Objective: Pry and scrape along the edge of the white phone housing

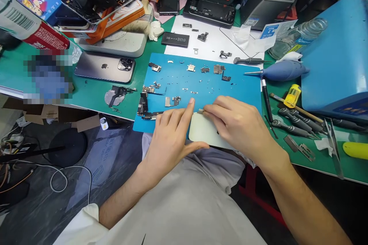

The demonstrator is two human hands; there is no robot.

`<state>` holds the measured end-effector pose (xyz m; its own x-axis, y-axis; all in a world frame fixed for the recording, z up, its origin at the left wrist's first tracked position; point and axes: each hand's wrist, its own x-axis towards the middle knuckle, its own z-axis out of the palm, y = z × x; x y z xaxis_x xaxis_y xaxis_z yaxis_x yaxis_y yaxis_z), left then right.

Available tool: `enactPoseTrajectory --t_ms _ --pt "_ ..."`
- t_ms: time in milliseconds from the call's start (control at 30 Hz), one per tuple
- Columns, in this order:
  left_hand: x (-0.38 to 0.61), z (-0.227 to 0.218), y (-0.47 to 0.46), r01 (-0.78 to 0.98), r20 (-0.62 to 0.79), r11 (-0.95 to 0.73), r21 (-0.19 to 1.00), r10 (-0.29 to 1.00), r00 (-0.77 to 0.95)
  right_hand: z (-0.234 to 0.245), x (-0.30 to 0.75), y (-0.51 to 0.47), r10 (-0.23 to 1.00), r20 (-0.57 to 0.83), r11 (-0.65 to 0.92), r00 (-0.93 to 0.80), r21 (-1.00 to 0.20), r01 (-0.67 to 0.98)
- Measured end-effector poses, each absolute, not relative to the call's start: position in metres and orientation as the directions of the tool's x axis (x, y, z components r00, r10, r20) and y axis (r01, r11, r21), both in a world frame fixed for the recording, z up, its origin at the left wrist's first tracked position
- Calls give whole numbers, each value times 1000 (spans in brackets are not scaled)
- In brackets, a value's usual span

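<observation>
A pale white-green phone back panel [199, 129] lies at the front edge of the blue work mat [244, 95], partly covered by my hands. My left hand [171, 133] rests at its left side, index finger pointing forward and thumb stretched along the near edge. Over the panel's far edge, my right hand [236, 119] is closed in a pinch on a small metal piece [200, 110], mostly hidden by the fingers. Small phone parts, such as a square metal part [191, 67] and a flex cable part [172, 101], are spread across the mat beyond.
A grey smartphone [100, 67] lies at left, near a red-and-white bottle [43, 30]. At right are a blue air blower [284, 71], screwdrivers [299, 120], tweezers [333, 145] and razor blades [306, 152]. A battery [175, 40] and an opened phone housing [209, 11] sit behind.
</observation>
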<state>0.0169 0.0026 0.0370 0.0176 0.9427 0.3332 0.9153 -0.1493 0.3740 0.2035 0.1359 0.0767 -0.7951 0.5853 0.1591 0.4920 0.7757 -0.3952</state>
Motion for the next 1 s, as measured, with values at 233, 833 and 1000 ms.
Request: enactPoseTrajectory --t_ms 233,833,1000 --pt "17 34 3 913 351 -159 376 936 18 77 203 152 549 116 748 -827 -510 425" --pt "16 33 2 913 327 -144 382 945 12 87 206 162 538 3 663 -843 -620 421" --pt "16 32 1 917 330 -129 378 944 -3 92 205 173 500 -46 621 -865 -677 395"
